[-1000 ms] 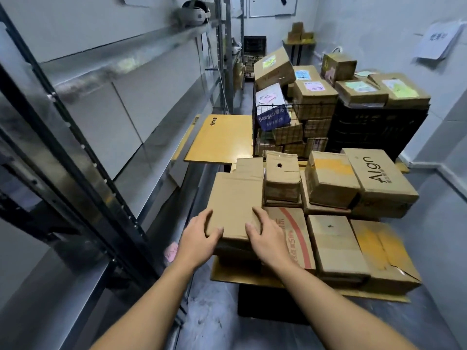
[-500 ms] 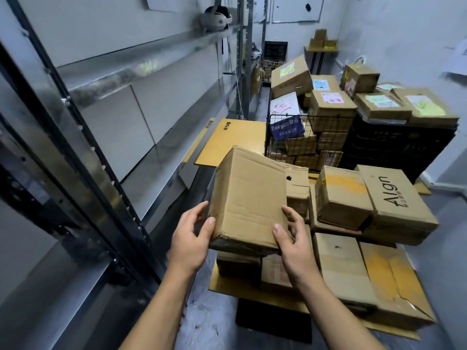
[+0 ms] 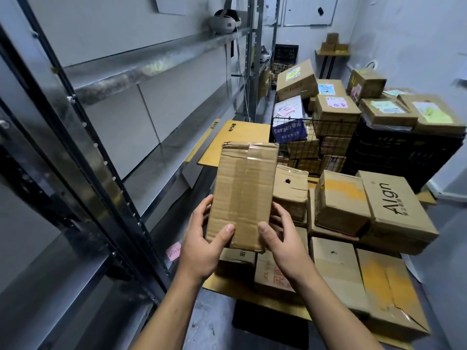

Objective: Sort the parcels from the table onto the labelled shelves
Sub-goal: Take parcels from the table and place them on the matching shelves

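You're gripping parcel with left hand, right hand; many more lying on table, left shelves waiting.

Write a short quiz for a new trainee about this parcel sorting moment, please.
1. True or false: the left hand and the right hand both hold the taped parcel.
2. Where is the box printed "Align"? A on the floor; B among the parcels on the table; C in the wire basket.
3. Fill in: the white headset rests on the upper ____ of the rack.
Key: 1 true; 2 B; 3 shelf.
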Demonstrator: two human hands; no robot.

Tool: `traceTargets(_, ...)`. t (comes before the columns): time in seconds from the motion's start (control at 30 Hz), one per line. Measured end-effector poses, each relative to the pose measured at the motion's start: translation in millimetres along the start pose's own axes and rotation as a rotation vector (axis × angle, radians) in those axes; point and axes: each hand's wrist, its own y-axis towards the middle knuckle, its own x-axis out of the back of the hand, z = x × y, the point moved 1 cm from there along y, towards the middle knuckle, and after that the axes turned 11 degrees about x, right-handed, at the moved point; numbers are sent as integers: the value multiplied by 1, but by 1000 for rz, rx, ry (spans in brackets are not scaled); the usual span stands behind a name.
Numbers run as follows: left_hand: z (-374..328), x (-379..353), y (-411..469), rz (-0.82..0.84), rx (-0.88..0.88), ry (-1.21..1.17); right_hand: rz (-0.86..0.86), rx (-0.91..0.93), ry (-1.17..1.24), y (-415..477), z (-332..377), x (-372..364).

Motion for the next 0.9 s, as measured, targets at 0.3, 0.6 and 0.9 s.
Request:
traceTargets(0.3, -1, 13, 14, -18, -6, -30, -196, -58, 434, 1, 5, 4)
traceTargets(0.6, 8, 24, 13, 71, 75, -40, -196, -155, 689, -1, 4, 10)
traceTargets(0.9, -15, 10, -17, -141, -110, 87, -255, 347, -111, -8, 12, 25)
